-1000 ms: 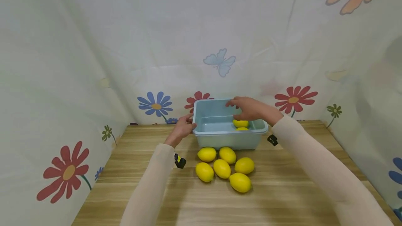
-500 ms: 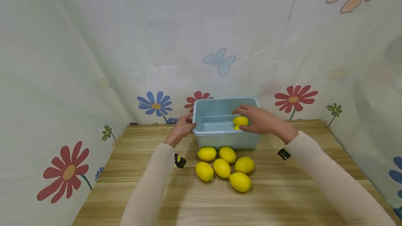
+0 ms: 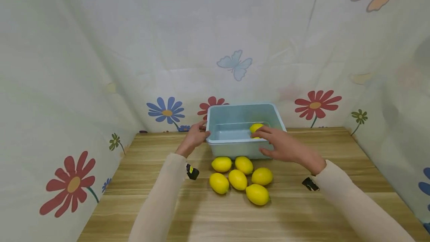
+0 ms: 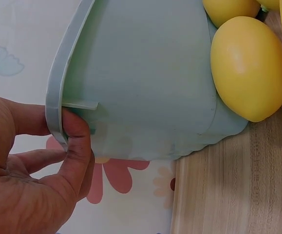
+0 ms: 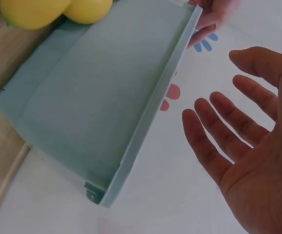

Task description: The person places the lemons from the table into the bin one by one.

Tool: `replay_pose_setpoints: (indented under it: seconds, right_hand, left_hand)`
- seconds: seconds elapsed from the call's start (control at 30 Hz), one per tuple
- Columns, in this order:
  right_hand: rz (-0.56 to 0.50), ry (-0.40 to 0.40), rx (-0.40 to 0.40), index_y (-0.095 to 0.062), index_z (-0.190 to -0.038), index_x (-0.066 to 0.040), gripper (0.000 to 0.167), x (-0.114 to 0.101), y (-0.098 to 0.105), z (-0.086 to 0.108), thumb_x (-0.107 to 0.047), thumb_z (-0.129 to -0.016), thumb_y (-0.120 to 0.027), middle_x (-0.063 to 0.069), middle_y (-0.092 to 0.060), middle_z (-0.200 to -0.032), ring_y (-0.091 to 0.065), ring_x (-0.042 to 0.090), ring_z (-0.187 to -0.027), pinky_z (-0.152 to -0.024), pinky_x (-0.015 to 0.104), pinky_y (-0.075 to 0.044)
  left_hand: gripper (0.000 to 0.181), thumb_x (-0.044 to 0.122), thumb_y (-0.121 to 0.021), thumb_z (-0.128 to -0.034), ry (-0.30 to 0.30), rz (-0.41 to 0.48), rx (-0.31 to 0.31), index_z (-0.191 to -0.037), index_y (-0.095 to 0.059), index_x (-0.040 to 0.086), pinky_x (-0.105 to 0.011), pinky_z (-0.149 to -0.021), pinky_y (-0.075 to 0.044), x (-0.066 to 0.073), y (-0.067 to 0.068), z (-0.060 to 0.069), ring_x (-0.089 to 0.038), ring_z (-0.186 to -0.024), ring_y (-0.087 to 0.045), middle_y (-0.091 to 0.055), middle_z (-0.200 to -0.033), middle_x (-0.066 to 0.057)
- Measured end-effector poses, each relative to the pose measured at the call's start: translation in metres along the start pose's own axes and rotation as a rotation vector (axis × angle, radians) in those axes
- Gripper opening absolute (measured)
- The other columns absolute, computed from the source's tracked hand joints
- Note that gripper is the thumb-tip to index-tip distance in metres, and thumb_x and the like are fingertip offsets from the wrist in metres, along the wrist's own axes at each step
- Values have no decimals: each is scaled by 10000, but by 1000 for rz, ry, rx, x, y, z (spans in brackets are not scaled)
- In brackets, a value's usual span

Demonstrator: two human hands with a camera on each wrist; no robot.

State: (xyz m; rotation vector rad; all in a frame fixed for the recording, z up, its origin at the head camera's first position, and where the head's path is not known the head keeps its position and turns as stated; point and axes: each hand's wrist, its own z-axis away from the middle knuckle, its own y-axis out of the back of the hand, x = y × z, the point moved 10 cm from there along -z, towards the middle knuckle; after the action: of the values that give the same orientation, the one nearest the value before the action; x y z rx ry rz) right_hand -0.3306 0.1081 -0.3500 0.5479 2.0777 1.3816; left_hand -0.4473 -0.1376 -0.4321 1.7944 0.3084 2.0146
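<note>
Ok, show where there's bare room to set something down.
The wooden tabletop is bare between the left sleeve and right sleeve, nearer than the loose lemons, and left of the left sleeve. Crowded: their cluster before the blue plastic bin.

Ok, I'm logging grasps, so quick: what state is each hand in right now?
Left hand: pinching the light-blue, rectangular plastic bin by its rim.
Right hand: open, fingers apart, holding nothing.

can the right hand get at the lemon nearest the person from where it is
Likely yes: the right hand, near the box, holds nothing, and no object covers the lemon nearest the person on the table.
</note>
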Motion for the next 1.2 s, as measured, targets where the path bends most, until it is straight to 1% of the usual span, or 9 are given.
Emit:
replay_pose_setpoints:
  seconds: [0.07,0.17,0.27,0.43,0.53,0.83,1.0,1.07,1.2]
  right_hand:
    - [-2,1,-2,-600,-1284,-164,420,-2,-3,3,-183,-882,-719,16,-593,-1270,-603,190,-1069,-939,383,-553]
    - [4,-16,-33,-599,-1291,-183,410,-2,-11,7,-176,-894,-701,12,-590,-1281,-603,190,-1083,-949,388,-551]
    - [16,-22,-75,-597,-1296,-203,403,-2,-23,11,-178,-904,-688,2,-584,-1285,-606,179,-1065,-944,374,-554]
    - [61,54,-83,-610,-1266,-187,404,-6,-37,15,-123,-879,-706,13,-593,-1266,-609,192,-1028,-915,375,-559]
    - [96,74,-105,-618,-1261,-196,420,-6,-46,18,-115,-863,-724,5,-592,-1266,-597,184,-1048,-930,380,-554]
    - [71,43,-207,-634,-1262,-175,451,-3,-75,32,-129,-833,-766,33,-592,-1307,-586,245,-1149,-976,460,-526]
    - [51,-10,-291,-627,-1280,-207,461,2,-92,41,-149,-843,-763,7,-573,-1343,-568,229,-1187,-1012,463,-504]
    - [41,-18,-306,-622,-1290,-206,474,4,-96,44,-139,-842,-762,7,-566,-1353,-561,230,-1201,-1024,468,-496]
    - [27,12,-290,-614,-1302,-182,513,3,-100,46,-127,-820,-780,21,-564,-1351,-558,243,-1206,-1024,479,-493]
  left_hand:
    - [613,112,-581,-957,-8,2,1,-1527,-357,144,-396,-911,-575,1,0,0,-339,-1146,-589,-535,-1350,-189]
    - [614,110,-580,-956,-14,2,4,-1527,-357,143,-398,-910,-575,1,1,0,-335,-1143,-588,-537,-1344,-189]
    - [617,126,-584,-956,-1,-5,3,-1528,-353,148,-399,-916,-572,-1,0,1,-328,-1135,-581,-529,-1335,-185]
    - [627,124,-587,-956,6,-1,1,-1533,-343,145,-390,-913,-574,-2,0,1,-333,-1137,-577,-522,-1336,-188]
    - [628,108,-584,-957,-1,8,0,-1535,-340,140,-388,-907,-576,-2,0,1,-346,-1159,-578,-522,-1340,-190]
    - [616,85,-563,-966,-16,19,-4,-1536,-332,122,-401,-916,-573,0,-2,0,-352,-1171,-579,-515,-1374,-222]
    - [617,87,-567,-965,-14,28,-9,-1535,-334,118,-403,-919,-571,0,-3,1,-365,-1183,-576,-523,-1368,-217]
    - [619,90,-572,-963,-13,28,-8,-1534,-336,122,-405,-917,-572,-1,-2,1,-366,-1183,-577,-528,-1359,-211]
    - [616,88,-569,-963,-18,30,-12,-1533,-338,122,-404,-919,-571,-1,-3,0,-372,-1187,-574,-522,-1374,-225]
